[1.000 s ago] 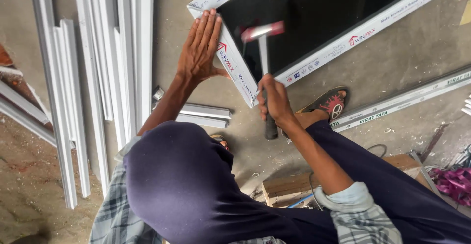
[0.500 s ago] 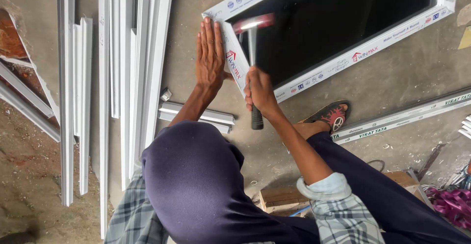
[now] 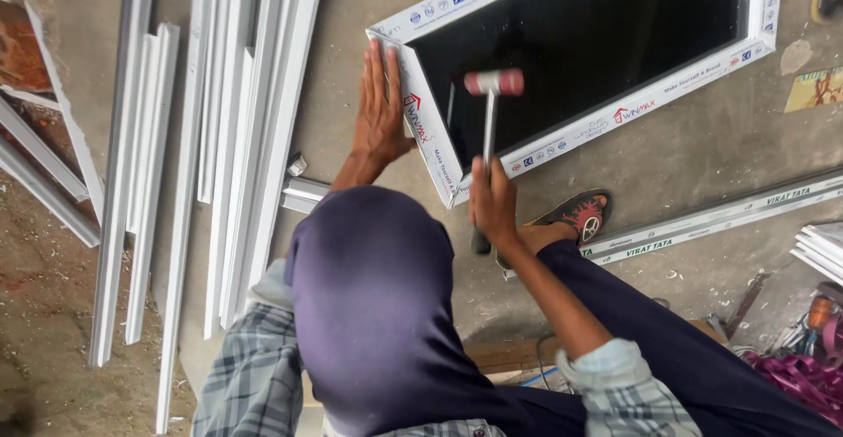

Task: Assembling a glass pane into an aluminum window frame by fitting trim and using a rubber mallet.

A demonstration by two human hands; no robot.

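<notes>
White window frame lies on the floor; our left hand presses its corner, fingers flat together, our right hand fists a mallet.

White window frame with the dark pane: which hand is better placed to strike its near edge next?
Right. The right hand already grips the pink-headed mallet raised over the white window frame, while the left hand lies flat, bracing that edge.

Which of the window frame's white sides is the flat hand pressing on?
The left hand presses the short end side of the white window frame, nearest the person; the mallet hovers beside it. The long sides lie untouched.
</notes>
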